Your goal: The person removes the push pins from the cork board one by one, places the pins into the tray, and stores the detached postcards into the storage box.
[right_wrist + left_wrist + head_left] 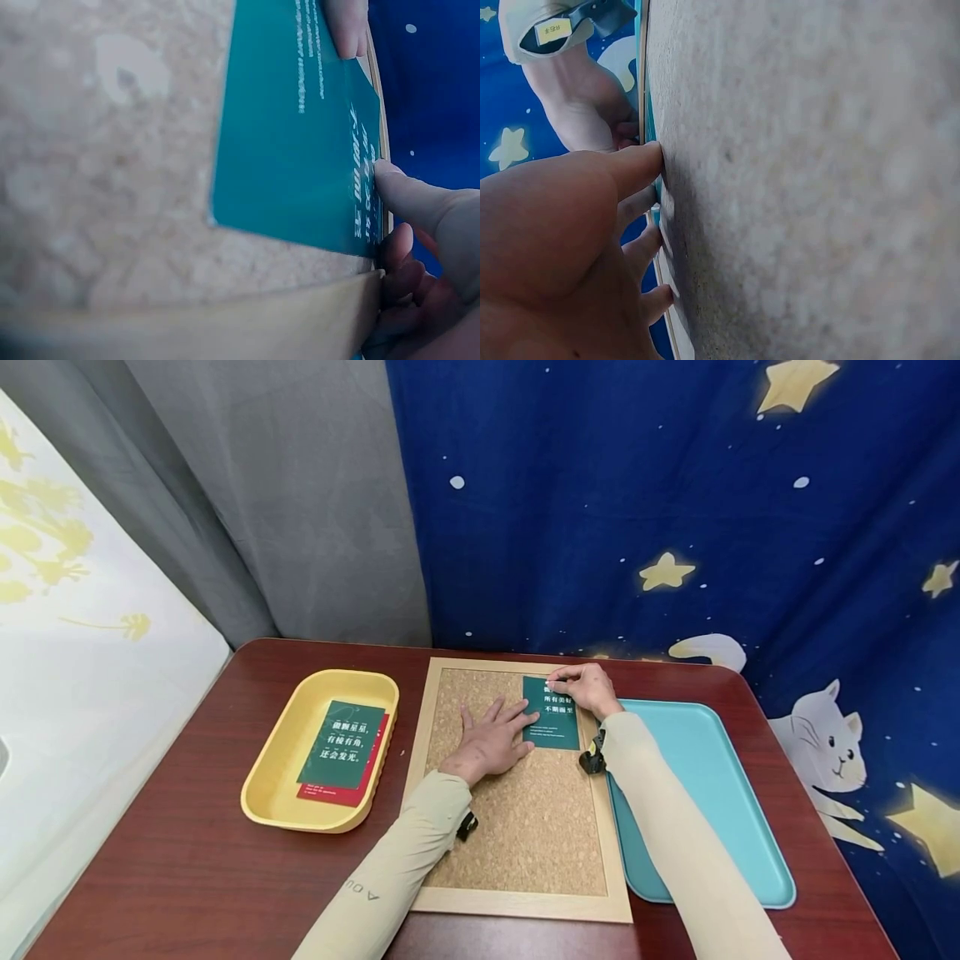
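A dark green card [551, 731] with white lettering lies flat on the upper right of a wood-framed cork board [525, 827]. My left hand [491, 745] rests spread on the cork, its fingertips touching the card's left edge; the left wrist view shows the fingers [641, 165] stretched along the surface. At the card's top, my right hand [587, 687] has thumb and fingertips brought together, pinching a tiny pale thing mostly hidden by them. In the right wrist view the thumb [412, 195] meets the upper part of the card, and the other fingers are curled.
Left of the board stands a yellow tray [281, 768] holding another green card [341, 747] over a red card [330, 795]. A light blue tray [712, 777] lies to the right, beneath my right forearm. Curtains hang behind the brown table [180, 835].
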`<state>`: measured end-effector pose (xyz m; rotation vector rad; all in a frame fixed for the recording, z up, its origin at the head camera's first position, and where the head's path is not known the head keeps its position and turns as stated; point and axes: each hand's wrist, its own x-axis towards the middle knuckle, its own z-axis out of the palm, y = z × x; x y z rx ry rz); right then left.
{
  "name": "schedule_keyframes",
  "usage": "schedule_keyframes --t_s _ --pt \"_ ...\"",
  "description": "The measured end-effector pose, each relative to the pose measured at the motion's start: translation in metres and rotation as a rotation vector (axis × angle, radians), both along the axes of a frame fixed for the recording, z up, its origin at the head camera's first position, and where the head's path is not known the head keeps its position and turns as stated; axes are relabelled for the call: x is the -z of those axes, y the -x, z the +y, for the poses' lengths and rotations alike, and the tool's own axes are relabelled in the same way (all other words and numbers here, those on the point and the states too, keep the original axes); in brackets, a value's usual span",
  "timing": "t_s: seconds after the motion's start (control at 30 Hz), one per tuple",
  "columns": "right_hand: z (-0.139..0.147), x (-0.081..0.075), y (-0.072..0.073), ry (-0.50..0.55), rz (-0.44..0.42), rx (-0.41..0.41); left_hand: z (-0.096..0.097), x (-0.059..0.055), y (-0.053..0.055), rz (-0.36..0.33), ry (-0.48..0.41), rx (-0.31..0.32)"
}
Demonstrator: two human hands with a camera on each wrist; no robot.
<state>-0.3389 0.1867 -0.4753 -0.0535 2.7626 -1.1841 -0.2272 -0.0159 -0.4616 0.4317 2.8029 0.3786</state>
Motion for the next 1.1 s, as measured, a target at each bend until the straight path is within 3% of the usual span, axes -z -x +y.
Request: schedule_keyframes --t_s 0.47,0.93,1.1 --pt "-0.0012 -0.0034 0.0001 0.08 -0.103 0.048 0.0007 -0.0015 -0.0014 0.001 0.007 0.001" --pt "0.0001 -0.0044 -0.0051 0.214 -0.172 0.004 0.0 -0.0011 -0.0047 0.003 -0.004 -0.001" --pt "0.0038 -0.0045 -0.0059 0.253 -0.158 -0.022 0.0002 -0.0004 -0.0027 0.011 -0.012 -0.005"
